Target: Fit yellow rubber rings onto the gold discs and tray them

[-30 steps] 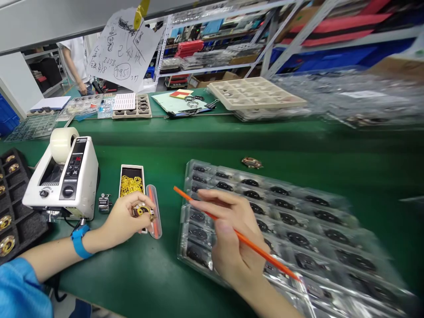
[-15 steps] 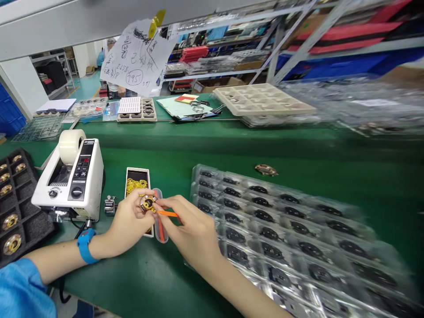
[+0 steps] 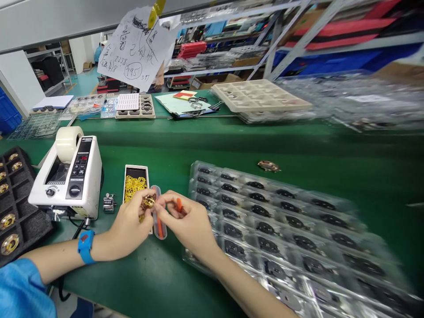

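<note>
My left hand is closed around a small round gold part, which looks like a watch case and is tilted on edge between the fingers. The thumb and fingertips of my right hand meet at the part's right side. Tucked into the curled fingers of that hand is a slim orange tool, with only its end showing. Beneath both hands lie a white box of yellow rings and a narrow clear case with something orange inside.
A tape dispenser and a tally counter stand left, beside a black foam tray of gold parts. Clear trays with dark parts fill the right. A loose oval metal part lies behind them.
The gold part has been tipped from facing me to nearly edge-on. In my right hand the orange tool has swung upward, and my fingertips now pinch at the part's side.
</note>
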Motion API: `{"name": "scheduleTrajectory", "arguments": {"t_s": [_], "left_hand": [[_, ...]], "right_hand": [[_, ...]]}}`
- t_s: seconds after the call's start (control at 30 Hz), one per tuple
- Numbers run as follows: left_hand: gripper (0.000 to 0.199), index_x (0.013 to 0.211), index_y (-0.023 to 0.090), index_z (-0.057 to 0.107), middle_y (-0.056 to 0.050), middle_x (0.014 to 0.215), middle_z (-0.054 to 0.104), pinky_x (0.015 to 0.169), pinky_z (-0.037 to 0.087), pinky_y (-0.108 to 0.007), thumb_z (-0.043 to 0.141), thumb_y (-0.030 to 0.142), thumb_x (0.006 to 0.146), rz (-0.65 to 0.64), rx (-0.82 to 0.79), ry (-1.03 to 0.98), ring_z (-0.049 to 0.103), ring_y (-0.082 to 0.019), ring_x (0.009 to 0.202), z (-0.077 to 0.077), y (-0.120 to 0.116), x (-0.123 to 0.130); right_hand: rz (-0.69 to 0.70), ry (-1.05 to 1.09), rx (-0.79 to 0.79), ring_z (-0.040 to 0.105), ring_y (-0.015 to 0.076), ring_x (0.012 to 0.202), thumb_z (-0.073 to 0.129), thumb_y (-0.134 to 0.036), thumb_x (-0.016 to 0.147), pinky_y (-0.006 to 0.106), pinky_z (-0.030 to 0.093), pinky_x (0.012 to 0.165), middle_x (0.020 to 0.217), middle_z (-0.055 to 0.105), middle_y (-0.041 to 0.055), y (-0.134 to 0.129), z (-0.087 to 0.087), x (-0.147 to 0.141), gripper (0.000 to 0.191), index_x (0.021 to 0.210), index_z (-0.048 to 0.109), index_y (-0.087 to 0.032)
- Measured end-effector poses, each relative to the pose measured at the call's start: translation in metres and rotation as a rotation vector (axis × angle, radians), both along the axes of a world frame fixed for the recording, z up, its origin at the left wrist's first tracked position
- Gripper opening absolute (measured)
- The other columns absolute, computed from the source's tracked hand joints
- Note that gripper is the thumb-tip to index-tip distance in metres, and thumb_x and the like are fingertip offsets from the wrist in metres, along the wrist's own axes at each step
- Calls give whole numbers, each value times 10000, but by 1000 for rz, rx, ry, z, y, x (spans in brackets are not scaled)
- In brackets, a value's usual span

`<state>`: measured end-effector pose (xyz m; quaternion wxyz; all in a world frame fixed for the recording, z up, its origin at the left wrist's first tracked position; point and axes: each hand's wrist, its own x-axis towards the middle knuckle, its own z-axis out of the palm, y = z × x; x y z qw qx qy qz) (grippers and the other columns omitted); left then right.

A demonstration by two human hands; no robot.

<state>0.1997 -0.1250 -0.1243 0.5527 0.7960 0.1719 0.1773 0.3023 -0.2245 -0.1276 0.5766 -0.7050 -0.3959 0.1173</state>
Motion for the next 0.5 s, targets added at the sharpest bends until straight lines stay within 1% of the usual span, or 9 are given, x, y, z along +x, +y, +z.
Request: {"name": "scheduleTrajectory", "arguments": {"t_s": [0.03,0.1,0.17,0.2,0.27,0.33,0.37,0.43,0.5], "left_hand": [[399,1192,205,542,-56,1010,684,733,518,-287,486,88,815,22,-17,3,663,-180,790,-1,4,2],[398,1170,202,543,-49,992,673,753,516,-277,512,82,792,69,-68,-6,669,-183,839,-3,14,7],[391,1149,195,537,-35,940,660,775,515,-271,544,85,774,112,-132,-32,669,-177,854,-4,24,11],[380,1132,191,535,-25,903,652,786,513,-271,562,90,767,129,-163,-53,666,-174,855,-4,29,12],[355,1097,185,535,-14,866,642,813,509,-274,595,103,757,145,-217,-99,658,-170,869,-1,36,12],[341,1077,182,533,-22,890,650,827,508,-273,619,118,754,133,-266,-132,654,-169,895,3,38,11],[338,1072,182,531,-30,917,659,826,509,-272,628,125,753,120,-287,-140,655,-169,904,6,38,10],[343,1062,182,526,-45,970,674,834,514,-276,649,133,745,92,-335,-148,664,-171,915,11,36,7],[350,1051,182,519,-48,967,689,848,519,-286,670,142,738,59,-392,-153,678,-177,922,14,35,5]], "right_hand": [[21,13,-17,407,88,372,521,-293,794,210,355,380,490,409,-58,-1,-1,3,182,635,535,-205],[47,21,-54,450,110,405,487,-374,831,225,383,408,488,438,-43,-3,-3,11,242,658,517,-208],[72,9,-114,473,122,430,454,-402,849,231,384,425,500,475,-29,-3,-7,18,262,681,510,-208],[88,-8,-156,463,122,420,457,-387,848,228,366,420,483,469,-34,-2,-9,19,251,680,512,-208],[127,-62,-262,424,112,380,497,-314,832,222,310,405,432,439,-50,0,-14,18,235,621,494,-211],[151,-137,-368,414,110,371,528,-217,815,229,281,418,417,441,-51,2,-17,11,269,559,446,-212],[154,-179,-413,430,113,384,529,-175,812,234,286,435,436,468,-45,3,-17,7,273,557,437,-210],[158,-258,-486,492,123,441,510,-119,822,236,323,477,532,554,-31,3,-15,1,213,628,488,-203],[160,-326,-547,570,129,542,495,-106,845,226,378,532,680,638,-20,0,-10,5,149,755,563,-203]]}}
